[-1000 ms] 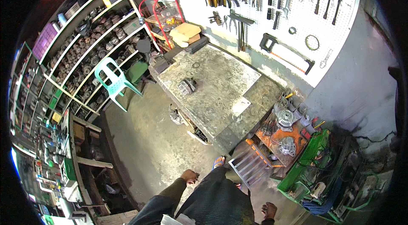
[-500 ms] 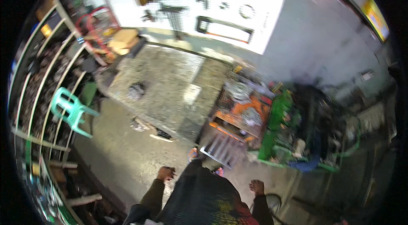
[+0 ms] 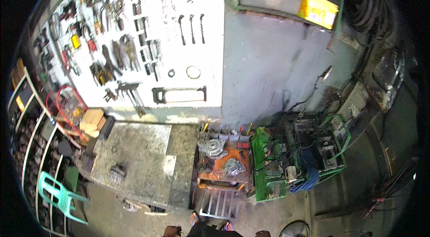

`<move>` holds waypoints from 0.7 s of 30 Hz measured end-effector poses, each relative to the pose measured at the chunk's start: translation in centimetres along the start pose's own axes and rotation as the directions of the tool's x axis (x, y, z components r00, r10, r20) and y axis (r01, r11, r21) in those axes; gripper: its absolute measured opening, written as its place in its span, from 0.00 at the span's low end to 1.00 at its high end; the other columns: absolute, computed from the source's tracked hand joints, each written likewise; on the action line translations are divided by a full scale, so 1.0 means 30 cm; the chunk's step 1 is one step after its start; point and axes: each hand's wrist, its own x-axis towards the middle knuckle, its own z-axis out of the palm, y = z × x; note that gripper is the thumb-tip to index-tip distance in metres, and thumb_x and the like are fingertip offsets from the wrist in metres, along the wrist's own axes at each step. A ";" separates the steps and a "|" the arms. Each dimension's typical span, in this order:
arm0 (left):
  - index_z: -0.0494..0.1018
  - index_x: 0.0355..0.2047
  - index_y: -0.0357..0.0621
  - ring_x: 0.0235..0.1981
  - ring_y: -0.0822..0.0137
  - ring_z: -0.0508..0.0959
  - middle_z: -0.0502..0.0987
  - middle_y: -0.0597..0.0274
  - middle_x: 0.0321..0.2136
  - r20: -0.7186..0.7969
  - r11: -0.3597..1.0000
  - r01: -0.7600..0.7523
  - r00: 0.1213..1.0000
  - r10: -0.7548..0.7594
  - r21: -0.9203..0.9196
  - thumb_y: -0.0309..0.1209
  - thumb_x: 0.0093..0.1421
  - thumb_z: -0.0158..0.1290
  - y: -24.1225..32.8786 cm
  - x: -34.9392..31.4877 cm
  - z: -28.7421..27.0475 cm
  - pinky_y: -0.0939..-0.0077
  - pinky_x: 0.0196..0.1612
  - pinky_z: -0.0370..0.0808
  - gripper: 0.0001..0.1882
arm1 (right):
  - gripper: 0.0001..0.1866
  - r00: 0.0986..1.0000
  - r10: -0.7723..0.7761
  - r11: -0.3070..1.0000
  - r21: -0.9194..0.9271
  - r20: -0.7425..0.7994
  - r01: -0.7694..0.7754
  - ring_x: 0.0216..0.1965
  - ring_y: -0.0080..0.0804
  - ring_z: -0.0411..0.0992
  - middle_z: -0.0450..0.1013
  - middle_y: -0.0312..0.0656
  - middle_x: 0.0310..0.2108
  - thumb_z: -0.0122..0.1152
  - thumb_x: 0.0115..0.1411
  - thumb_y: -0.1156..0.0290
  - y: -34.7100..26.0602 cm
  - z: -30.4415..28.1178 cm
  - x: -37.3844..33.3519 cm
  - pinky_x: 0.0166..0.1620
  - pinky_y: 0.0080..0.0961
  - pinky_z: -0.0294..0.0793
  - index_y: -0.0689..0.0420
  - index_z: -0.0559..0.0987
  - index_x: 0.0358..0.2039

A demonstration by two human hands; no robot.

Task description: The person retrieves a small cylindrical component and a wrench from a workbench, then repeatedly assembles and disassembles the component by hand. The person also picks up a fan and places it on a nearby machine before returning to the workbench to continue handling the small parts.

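My left hand (image 3: pixel 172 231) and my right hand (image 3: pixel 263 234) show only in part at the lower edge, on either side of my dark clothing. Their fingers are too small and cut off to read, and no held thing shows. Ahead of me stands an orange work table (image 3: pixel 216 176) with a silver alternator-like housing (image 3: pixel 212 148) and a second round metal part (image 3: pixel 234 166) on it. Left of it is a worn workbench (image 3: pixel 143 156) bearing a small dark metal part (image 3: pixel 117 173). A slatted metal grate (image 3: pixel 220 203) lies low in front of the orange table.
A white tool board (image 3: pixel 179 64) holds wrenches, pliers and a hacksaw (image 3: pixel 179 95). On the right is a green metal frame (image 3: pixel 267 165) with cables and a blue cloth (image 3: pixel 307 172). A turquoise plastic chair (image 3: pixel 60 196) stands left by a rack. A yellow container (image 3: pixel 318 10) sits on a high shelf.
The view has swung upward and levelled, so more of the tool board and wall shows. My hands have dropped to the lower edge of the picture.
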 end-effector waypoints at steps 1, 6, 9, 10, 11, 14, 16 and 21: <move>0.78 0.31 0.47 0.21 0.70 0.79 0.82 0.66 0.24 0.058 0.669 0.366 0.898 -0.436 -0.647 0.41 0.57 0.64 0.017 0.024 0.004 0.70 0.23 0.76 0.12 | 0.12 0.999 0.009 1.000 -0.027 -0.031 -0.010 0.26 0.41 0.80 0.81 0.44 0.28 0.60 0.57 0.60 -0.001 -0.013 -0.021 0.27 0.45 0.78 0.53 0.84 0.34; 0.76 0.26 0.47 0.18 0.68 0.75 0.75 0.63 0.19 -0.150 0.959 -0.074 0.988 0.034 -0.273 0.36 0.47 0.66 0.059 0.068 -0.026 0.70 0.22 0.72 0.11 | 0.17 0.996 -0.053 0.989 0.132 -0.072 0.062 0.22 0.38 0.80 0.81 0.50 0.28 0.60 0.60 0.66 -0.091 -0.013 -0.102 0.23 0.33 0.81 0.66 0.83 0.43; 0.76 0.26 0.48 0.20 0.67 0.76 0.76 0.62 0.20 -0.042 0.779 0.188 0.963 -0.265 -0.598 0.36 0.48 0.66 0.060 0.095 -0.023 0.69 0.23 0.71 0.11 | 0.14 0.995 -0.052 0.944 0.322 -0.080 0.076 0.21 0.33 0.78 0.81 0.47 0.27 0.64 0.58 0.69 -0.142 0.011 -0.095 0.23 0.27 0.79 0.64 0.84 0.41; 0.76 0.26 0.48 0.20 0.66 0.76 0.76 0.62 0.20 0.061 0.585 0.315 0.910 -0.411 -0.747 0.36 0.48 0.66 0.053 0.098 -0.024 0.68 0.23 0.70 0.11 | 0.13 0.993 -0.081 0.949 0.298 -0.089 0.104 0.20 0.32 0.77 0.81 0.46 0.26 0.64 0.57 0.70 -0.150 0.023 -0.090 0.22 0.26 0.78 0.63 0.84 0.40; 0.76 0.27 0.49 0.21 0.62 0.76 0.75 0.61 0.20 -0.015 0.713 0.119 0.984 -0.179 -0.691 0.41 0.47 0.66 0.048 0.109 -0.021 0.66 0.23 0.70 0.14 | 0.10 0.971 0.084 0.985 0.165 -0.223 -0.047 0.19 0.30 0.75 0.79 0.44 0.24 0.65 0.57 0.72 -0.153 0.034 -0.090 0.21 0.26 0.76 0.62 0.84 0.38; 0.76 0.29 0.52 0.22 0.57 0.78 0.76 0.59 0.20 -0.171 0.940 -0.202 0.952 0.254 0.275 0.49 0.43 0.65 0.028 0.137 -0.022 0.61 0.24 0.71 0.19 | 0.09 0.987 0.019 1.000 0.026 -0.160 -0.015 0.19 0.29 0.74 0.78 0.43 0.23 0.65 0.57 0.73 -0.158 0.061 -0.074 0.20 0.25 0.75 0.62 0.84 0.38; 0.76 0.29 0.52 0.22 0.56 0.78 0.77 0.60 0.20 -0.174 0.995 -0.089 0.980 0.097 0.050 0.49 0.43 0.64 0.020 0.148 -0.019 0.59 0.24 0.71 0.19 | 0.08 0.992 -0.047 0.966 0.247 -0.118 0.075 0.18 0.29 0.74 0.78 0.42 0.23 0.65 0.57 0.74 -0.153 0.064 -0.074 0.20 0.29 0.75 0.61 0.85 0.37; 0.76 0.29 0.52 0.22 0.55 0.79 0.78 0.60 0.21 -0.056 0.944 0.079 0.993 -0.102 -0.321 0.51 0.45 0.63 0.040 0.095 -0.001 0.57 0.24 0.72 0.19 | 0.07 0.977 -0.213 0.931 -0.299 0.022 0.209 0.22 0.39 0.76 0.79 0.44 0.24 0.64 0.57 0.67 -0.127 0.039 -0.053 0.24 0.40 0.74 0.56 0.84 0.32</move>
